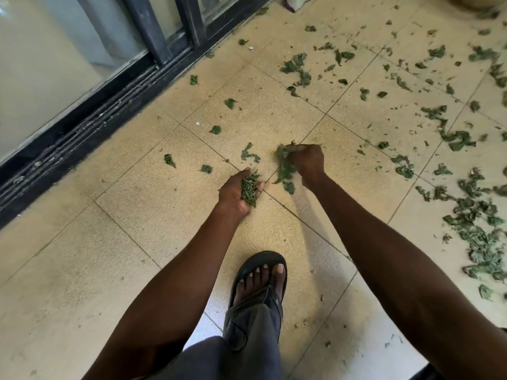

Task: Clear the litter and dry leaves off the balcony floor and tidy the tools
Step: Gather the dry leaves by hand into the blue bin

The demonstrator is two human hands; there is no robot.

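Green dry leaves lie scattered over the beige tiled balcony floor (153, 193). My left hand (236, 193) is cupped palm up near the floor and holds a small heap of leaf bits (249, 187). Just to its right, my right hand (307, 163) grips a bunch of larger leaves (284, 167) that hang from its fingers, blurred. A loose leaf (249, 153) lies on the tile just beyond my left hand. A thick pile of leaves (477, 229) lies at the right edge.
A dark sliding-door frame and track (90, 124) run along the left, with glass above. My sandalled foot (258, 283) stands below the hands. Small white litter scraps (250, 49) lie near the track. More leaves (297, 68) lie farther back.
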